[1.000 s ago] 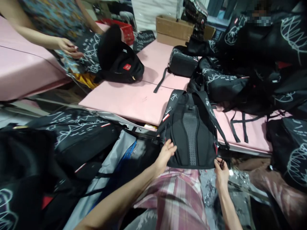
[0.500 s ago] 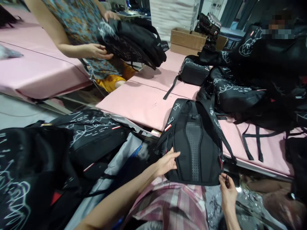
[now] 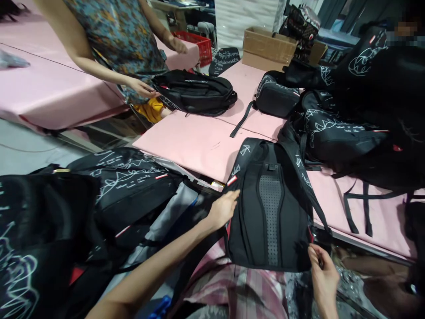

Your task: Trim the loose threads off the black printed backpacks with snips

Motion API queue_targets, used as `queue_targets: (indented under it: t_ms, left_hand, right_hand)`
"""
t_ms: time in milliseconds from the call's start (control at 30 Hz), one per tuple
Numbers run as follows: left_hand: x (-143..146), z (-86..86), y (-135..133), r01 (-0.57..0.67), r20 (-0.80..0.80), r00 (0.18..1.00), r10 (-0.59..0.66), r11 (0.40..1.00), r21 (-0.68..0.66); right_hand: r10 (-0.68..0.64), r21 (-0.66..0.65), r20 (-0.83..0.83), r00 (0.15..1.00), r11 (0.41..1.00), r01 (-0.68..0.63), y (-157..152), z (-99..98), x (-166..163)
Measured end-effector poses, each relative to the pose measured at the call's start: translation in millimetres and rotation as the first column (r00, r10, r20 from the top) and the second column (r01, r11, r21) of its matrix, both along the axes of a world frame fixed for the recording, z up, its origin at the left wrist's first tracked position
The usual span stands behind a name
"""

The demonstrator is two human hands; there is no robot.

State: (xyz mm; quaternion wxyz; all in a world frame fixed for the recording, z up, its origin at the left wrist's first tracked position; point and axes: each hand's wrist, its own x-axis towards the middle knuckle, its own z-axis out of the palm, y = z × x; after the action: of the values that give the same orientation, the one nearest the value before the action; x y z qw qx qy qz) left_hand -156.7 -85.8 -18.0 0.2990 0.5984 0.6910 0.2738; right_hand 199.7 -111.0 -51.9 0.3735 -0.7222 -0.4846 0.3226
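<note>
Head view: the left hand [image 3: 224, 210] has moved up to the left edge of the bag [image 3: 254, 212], so the bag's back is easy to see. The right hand [image 3: 323, 268], by the low right corner, looks narrow; I cannot tell what either grip holds. This one bag lies across the near edge of the table [image 3: 186, 141]. One other bag [image 3: 199, 93] is now down by one co-worker [image 3: 122, 40]. The left heap [image 3: 133, 190] and right heap [image 3: 345, 133] are too mixed to count.

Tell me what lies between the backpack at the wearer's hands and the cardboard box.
In the head view, pink tabletop and a black bag with a trailing strap lie between the backpack and cardboard box.
</note>
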Motion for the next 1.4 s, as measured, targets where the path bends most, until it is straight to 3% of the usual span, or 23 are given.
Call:
queue_targets:
  t_ms: [67,167,267,500,633,733,800,867,933,1000,1100,1167,1233,1400]
  left_hand:
    - [-20,-2.5,19,-0.106,-0.03,0.994,0.107,0.994,0.025]
    - [-52,-5.2,45,-0.296,0.134,0.948,0.288,0.954,0.046]
    - [-72,-9.8,65,-0.351,0.33,0.895,0.299,0.93,0.11]
    - [-67,-23.7,88,-0.15,0.369,0.923,0.113,0.986,0.074]
    - [-63,-20.4,106,-0.028,0.281,0.96,-0.013,0.989,0.142]
    - [-56,-7.0,134,0.015,0.123,0.992,-0.042,0.976,0.216]
    - [-45,5.7,158,0.051,-0.028,0.999,-0.045,0.96,0.276]
    - [-28,17.9,178,0.165,-0.18,0.977,-0.117,0.946,0.279]
    - [-9,25.6,186,0.29,-0.278,0.934,-0.224,0.93,0.227]
    - [7,26.0,178,0.338,-0.314,0.911,-0.266,0.92,0.201]
    - [21,13.7,139,0.382,-0.354,0.893,-0.276,0.883,0.274]
    - [25,2.8,108,0.49,-0.413,0.85,-0.326,0.775,0.398]
    - [29,-5.6,85,0.539,-0.472,0.823,-0.317,0.698,0.471]
    - [37,-14.6,72,0.536,-0.523,0.817,-0.244,0.656,0.531]
  right_hand:
    - [0.096,-0.009,0.016,0.995,0.995,-0.096,10,10.9,-17]
    - [0.203,-0.018,0.013,0.979,0.979,-0.203,24,19.4,-40]
    - [0.267,-0.006,-0.026,0.963,0.964,-0.268,37,22.5,-62]
    - [0.465,0.021,-0.038,0.885,0.885,-0.464,64,35.4,-98]
    - [0.529,0.032,0.021,0.849,0.848,-0.529,89,40.9,-107]
    - [0.568,0.075,0.183,0.803,0.806,-0.587,127,46.3,-126]
    - [0.593,0.142,0.377,0.711,0.722,-0.677,163,52.2,-144]
    - [0.552,0.193,0.555,0.622,0.643,-0.742,200,60.0,-157]
    - [0.549,0.154,0.651,0.525,0.582,-0.799,230,68.6,-158]
    - [0.596,0.07,0.679,0.428,0.528,-0.846,242,74.1,-147]
    - [0.647,0.029,0.688,0.329,0.428,-0.903,221,69.5,-116]
    - [0.644,0.023,0.714,0.275,0.37,-0.929,192,58.7,-96]
    - [0.625,-0.012,0.739,0.252,0.387,-0.922,163,46.6,-81]
    - [0.601,-0.075,0.764,0.233,0.443,-0.893,138,26.2,-68]
